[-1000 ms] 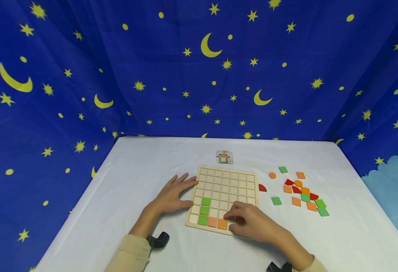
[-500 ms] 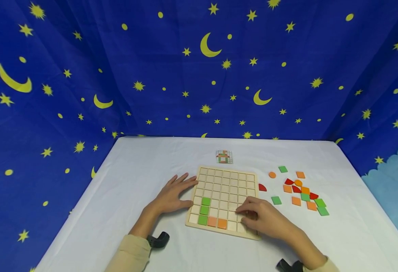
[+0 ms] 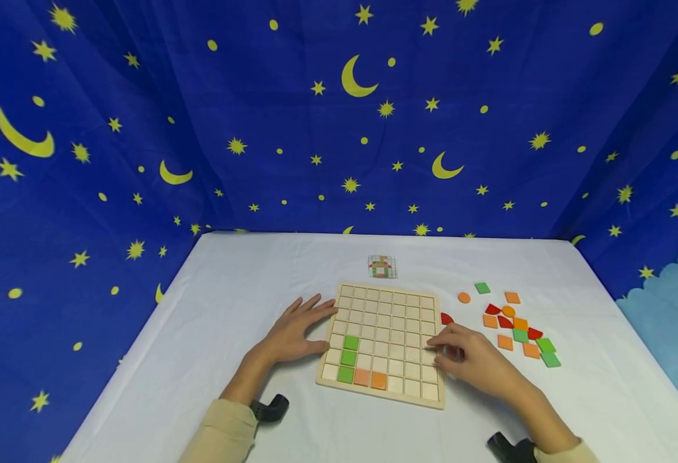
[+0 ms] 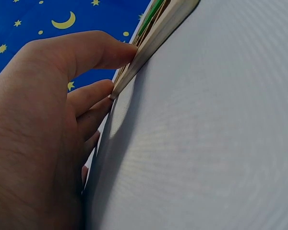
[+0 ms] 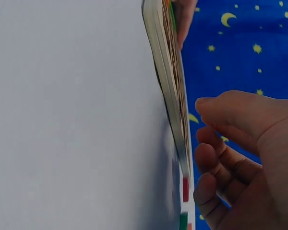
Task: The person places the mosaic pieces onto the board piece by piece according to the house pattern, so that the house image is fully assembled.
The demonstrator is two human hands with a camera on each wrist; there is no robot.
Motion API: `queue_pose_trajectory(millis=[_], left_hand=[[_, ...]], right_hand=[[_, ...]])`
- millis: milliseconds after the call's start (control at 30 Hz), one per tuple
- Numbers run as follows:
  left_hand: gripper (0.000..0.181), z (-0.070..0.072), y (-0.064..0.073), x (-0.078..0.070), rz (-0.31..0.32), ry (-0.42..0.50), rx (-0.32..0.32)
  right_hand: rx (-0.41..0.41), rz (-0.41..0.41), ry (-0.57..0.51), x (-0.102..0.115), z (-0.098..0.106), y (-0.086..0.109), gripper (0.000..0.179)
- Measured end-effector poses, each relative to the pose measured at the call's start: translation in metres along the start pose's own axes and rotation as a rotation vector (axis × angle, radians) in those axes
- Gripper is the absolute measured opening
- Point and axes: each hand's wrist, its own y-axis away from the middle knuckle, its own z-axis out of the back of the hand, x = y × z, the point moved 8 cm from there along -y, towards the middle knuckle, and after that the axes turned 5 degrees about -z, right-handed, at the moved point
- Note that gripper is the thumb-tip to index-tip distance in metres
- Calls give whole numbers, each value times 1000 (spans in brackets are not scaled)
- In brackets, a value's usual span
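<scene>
A wooden grid board (image 3: 396, 352) lies on the white tabletop. Set in its lower left cells are a column of green square tiles (image 3: 348, 359), then a salmon tile (image 3: 361, 377) and an orange tile (image 3: 379, 381) along the bottom row. My left hand (image 3: 295, 331) has its fingers spread, with thumb and fingertips touching the board's left edge, as the left wrist view also confirms. Over the board's right edge hovers my right hand (image 3: 478, 363), fingers loosely bent. In the right wrist view, nothing shows between thumb and fingertips of that right hand (image 5: 249, 153).
Loose tiles lie to the right: several orange squares (image 3: 505, 342), green squares (image 3: 550, 359), red quarter-rounds (image 3: 534, 334) and orange discs (image 3: 464, 298). Behind the board sits a small pattern card (image 3: 382, 267). A blue starry curtain (image 3: 293, 116) encloses the table.
My right hand has moved right, from beside the orange tile in the bottom row to the board's right edge, uncovering bare cells. The left hand has stayed in place.
</scene>
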Motion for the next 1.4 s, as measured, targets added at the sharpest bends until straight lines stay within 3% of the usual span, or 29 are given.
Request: queue_pose_trajectory(millis=[400,700,1400], left_hand=[[73,-1,1,1,11,10,10],[74,-1,2,2,11,2,12],[73,0,1,-1,1,3,12]], right_hand=[[-100,-35,66,-28,18,11,38],[-160,-146,151,-51,29,18,35],[-156,-188,171,-56,32,19,30]])
